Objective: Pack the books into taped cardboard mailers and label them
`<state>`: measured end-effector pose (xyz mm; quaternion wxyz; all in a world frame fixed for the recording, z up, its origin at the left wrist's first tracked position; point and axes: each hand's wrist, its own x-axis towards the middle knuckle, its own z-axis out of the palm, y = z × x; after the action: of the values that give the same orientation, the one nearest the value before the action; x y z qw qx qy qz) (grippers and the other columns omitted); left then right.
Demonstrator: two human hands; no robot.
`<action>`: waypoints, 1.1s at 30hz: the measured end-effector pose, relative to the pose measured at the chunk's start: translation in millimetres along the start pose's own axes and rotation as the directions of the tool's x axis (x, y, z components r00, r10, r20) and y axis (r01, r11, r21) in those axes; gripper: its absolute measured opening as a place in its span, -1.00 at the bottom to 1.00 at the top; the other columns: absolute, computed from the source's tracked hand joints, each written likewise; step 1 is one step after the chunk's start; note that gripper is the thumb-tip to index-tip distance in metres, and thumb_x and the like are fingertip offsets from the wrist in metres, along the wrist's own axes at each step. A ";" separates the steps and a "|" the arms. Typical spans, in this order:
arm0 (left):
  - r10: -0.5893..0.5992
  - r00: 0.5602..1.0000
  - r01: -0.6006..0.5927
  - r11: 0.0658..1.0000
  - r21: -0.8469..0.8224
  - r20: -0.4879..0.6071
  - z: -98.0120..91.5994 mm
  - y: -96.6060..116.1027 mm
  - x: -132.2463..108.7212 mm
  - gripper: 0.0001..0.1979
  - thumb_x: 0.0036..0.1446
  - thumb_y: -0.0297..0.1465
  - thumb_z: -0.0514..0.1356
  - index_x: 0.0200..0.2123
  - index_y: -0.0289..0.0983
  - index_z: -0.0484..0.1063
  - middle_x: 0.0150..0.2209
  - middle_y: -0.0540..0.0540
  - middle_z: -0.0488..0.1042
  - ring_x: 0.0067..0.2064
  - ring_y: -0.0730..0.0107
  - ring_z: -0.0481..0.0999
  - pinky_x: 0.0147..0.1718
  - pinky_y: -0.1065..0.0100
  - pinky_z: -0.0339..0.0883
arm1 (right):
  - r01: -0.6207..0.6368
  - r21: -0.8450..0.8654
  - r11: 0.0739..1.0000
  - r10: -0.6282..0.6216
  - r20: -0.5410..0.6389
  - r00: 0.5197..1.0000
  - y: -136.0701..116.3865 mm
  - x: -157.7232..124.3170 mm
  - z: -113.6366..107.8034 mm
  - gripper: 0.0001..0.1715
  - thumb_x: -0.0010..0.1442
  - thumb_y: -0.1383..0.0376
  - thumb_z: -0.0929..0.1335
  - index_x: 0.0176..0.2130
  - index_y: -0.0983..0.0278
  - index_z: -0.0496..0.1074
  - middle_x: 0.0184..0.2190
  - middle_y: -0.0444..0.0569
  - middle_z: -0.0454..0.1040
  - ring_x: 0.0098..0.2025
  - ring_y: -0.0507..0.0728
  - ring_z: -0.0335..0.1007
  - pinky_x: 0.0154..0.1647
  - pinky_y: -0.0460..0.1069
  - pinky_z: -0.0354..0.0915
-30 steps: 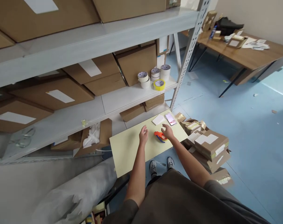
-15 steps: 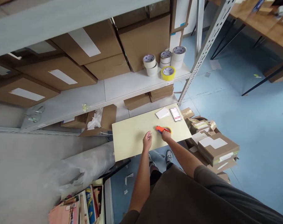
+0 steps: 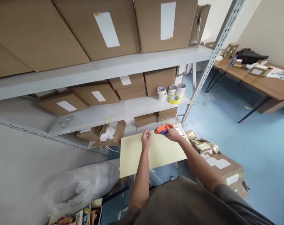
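Note:
My right hand grips an orange and blue tape dispenser, lifted a little above the pale yellow tabletop. My left hand hovers just left of the dispenser with its fingers curled loosely and nothing in them. A small flat item with a pink and white face lies on the tabletop's far right, partly hidden by my right hand.
Grey metal shelving with cardboard boxes stands ahead. Several tape rolls sit on the lower shelf. Taped cardboard parcels are piled on the blue floor at right. A wooden desk stands far right. A plastic-wrapped roll lies at lower left.
My right hand has closed on the tape dispenser and lifted it off the tabletop. My head has tilted up, so the upper shelf and desk show again.

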<state>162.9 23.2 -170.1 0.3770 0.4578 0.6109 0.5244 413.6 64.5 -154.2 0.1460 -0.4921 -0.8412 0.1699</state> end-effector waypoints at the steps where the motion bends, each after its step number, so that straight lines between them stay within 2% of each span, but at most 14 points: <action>1: 0.038 0.999 -0.038 0.999 -0.016 0.009 -8.8 13.9 8.2 -0.57 0.35 -0.17 0.24 0.18 -0.21 0.55 0.20 -0.26 0.58 0.15 0.18 0.61 0.12 0.19 0.51 | 0.016 -0.001 1.000 -0.016 -0.033 0.999 -12.8 1.9 -11.3 -0.51 0.37 0.12 0.41 0.16 0.31 0.32 -0.04 0.26 0.61 0.03 0.38 0.52 0.10 0.18 0.37; 3: 0.109 0.991 -0.106 0.994 -0.038 0.074 -28.3 38.3 23.2 -0.55 0.32 -0.12 0.27 0.16 -0.21 0.57 0.19 -0.26 0.59 0.17 0.14 0.60 0.12 0.18 0.52 | 0.015 0.009 1.000 -0.014 -0.076 0.997 -38.4 3.6 -26.3 -0.46 0.36 0.01 0.43 0.14 0.28 0.33 -0.05 0.24 0.62 0.01 0.37 0.54 0.04 0.15 0.39; 5: 0.164 0.969 -0.158 0.986 -0.047 0.184 -48.1 56.9 35.3 -0.54 0.29 -0.09 0.30 0.12 -0.21 0.60 0.16 -0.25 0.61 0.18 0.11 0.60 0.11 0.18 0.52 | 0.011 0.029 1.000 -0.008 -0.096 0.995 -61.8 4.7 -32.7 -0.46 0.37 -0.02 0.43 0.13 0.27 0.35 -0.03 0.25 0.62 0.02 0.37 0.55 0.01 0.13 0.41; 8: 0.203 0.923 -0.201 0.979 -0.040 0.327 -73.2 73.6 46.0 -0.55 0.25 -0.06 0.33 0.04 -0.23 0.66 0.05 -0.23 0.67 0.09 0.10 0.65 0.06 0.18 0.53 | 0.027 0.066 0.997 -0.020 -0.107 0.994 -90.3 8.5 -33.2 -0.47 0.35 -0.01 0.45 0.11 0.26 0.39 0.11 0.29 0.58 0.10 0.38 0.54 0.07 0.15 0.41; 10: 0.229 0.905 -0.235 0.972 -0.029 0.359 -86.1 79.1 48.8 -0.59 0.24 -0.05 0.33 -0.06 -0.25 0.70 -0.05 -0.22 0.70 -0.03 0.13 0.68 -0.01 0.19 0.56 | 0.021 0.087 0.996 -0.011 -0.110 0.994 -106.0 12.6 -31.4 -0.47 0.33 -0.01 0.47 0.12 0.25 0.42 0.20 0.28 0.53 0.15 0.39 0.52 0.11 0.15 0.40; 14: 0.337 0.907 -0.351 0.936 0.012 0.253 -108.1 84.6 47.4 -0.67 0.30 -0.10 0.29 -0.22 -0.22 0.72 -0.21 -0.17 0.71 -0.14 0.16 0.67 -0.05 0.19 0.56 | -0.054 0.124 0.991 0.066 -0.097 0.993 -132.9 21.0 -28.4 -0.40 0.31 -0.03 0.47 0.20 0.21 0.44 0.21 0.21 0.54 0.08 0.36 0.58 0.04 0.12 0.41; 17: 0.368 0.918 -0.378 0.924 0.051 0.146 -121.9 87.3 42.9 -0.70 0.34 -0.14 0.25 -0.23 -0.20 0.71 -0.20 -0.17 0.70 -0.12 0.15 0.66 -0.04 0.20 0.54 | -0.113 0.151 0.982 0.126 -0.074 0.989 -149.3 25.2 -29.0 -0.36 0.29 -0.05 0.47 0.22 0.21 0.46 0.06 0.17 0.63 -0.05 0.34 0.61 -0.07 0.08 0.40; 22: 0.386 0.922 -0.385 0.913 0.135 0.024 -125.9 84.6 32.5 -0.69 0.41 -0.20 0.17 -0.19 -0.17 0.69 -0.16 -0.18 0.68 -0.07 0.12 0.64 0.04 0.16 0.49 | -0.170 0.181 0.969 0.179 -0.033 0.983 -165.2 30.6 -35.7 -0.30 0.28 -0.05 0.48 0.26 0.23 0.45 -0.15 0.10 0.67 -0.16 0.32 0.61 -0.17 0.04 0.35; 27: 0.377 0.921 -0.357 0.918 0.172 -0.099 -119.4 82.5 38.4 -0.67 0.44 -0.19 0.13 -0.14 -0.16 0.69 -0.14 -0.21 0.66 -0.03 0.08 0.63 0.11 0.11 0.46 | -0.137 0.147 0.980 0.141 -0.018 0.990 -158.0 42.1 -48.1 -0.31 0.28 -0.05 0.48 0.25 0.22 0.46 -0.18 0.08 0.67 -0.21 0.27 0.60 -0.22 0.00 0.32; 31: 0.387 0.920 -0.373 0.912 0.170 -0.056 -118.0 101.6 59.5 -0.65 0.44 -0.16 0.13 -0.13 -0.17 0.69 -0.14 -0.20 0.68 -0.04 0.08 0.64 0.10 0.13 0.48 | -0.069 0.117 0.991 0.075 -0.046 0.996 -139.5 59.5 -59.1 -0.32 0.28 -0.03 0.47 0.26 0.23 0.44 -0.16 0.08 0.67 -0.18 0.28 0.60 -0.19 0.01 0.33; 33: 0.421 0.906 -0.405 0.893 0.198 -0.045 -112.6 113.3 67.5 -0.62 0.45 -0.13 0.11 -0.05 -0.17 0.68 -0.04 -0.22 0.67 0.08 0.05 0.61 0.20 0.09 0.43 | -0.036 0.110 0.993 0.045 -0.082 0.996 -129.5 71.9 -61.9 -0.34 0.30 0.01 0.45 0.26 0.25 0.41 -0.07 0.12 0.65 -0.12 0.30 0.59 -0.14 0.02 0.35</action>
<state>55.5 57.8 -38.3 0.1861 0.5869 0.5613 0.5530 304.4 77.1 -37.2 0.2046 -0.5070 -0.8137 0.1974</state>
